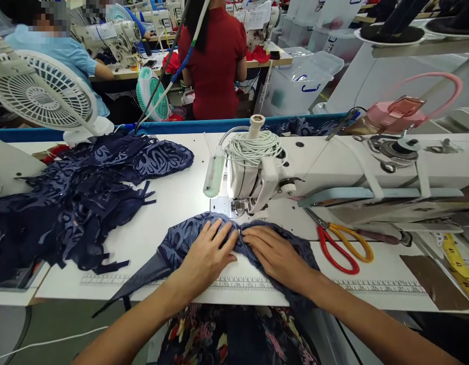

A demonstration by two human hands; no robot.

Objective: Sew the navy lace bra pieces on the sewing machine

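A navy lace garment piece (189, 228), apparently bra-like, lies across the table just in front of the sewing machine's needle area (238, 207). Its plain pointed end trails over the front edge at left. My left hand (209, 251) rests flat on the lace, fingers spread, thumb out to the side. Close by on the right, my right hand (274, 253) has its fingers together over the lace near the middle join, gripping it; its thumb is hidden. The machine's presser foot (253, 205) is just beyond my fingertips, and the fabric's back edge reaches close to it.
A heap of navy lace pieces (86, 203) covers the left side. Scissors (343, 243) with red and yellow handles lie right of my right hand. A printed ruler (382, 287) runs along the front; a yellow tape measure (458, 263) is far right. Two people sit beyond the table.
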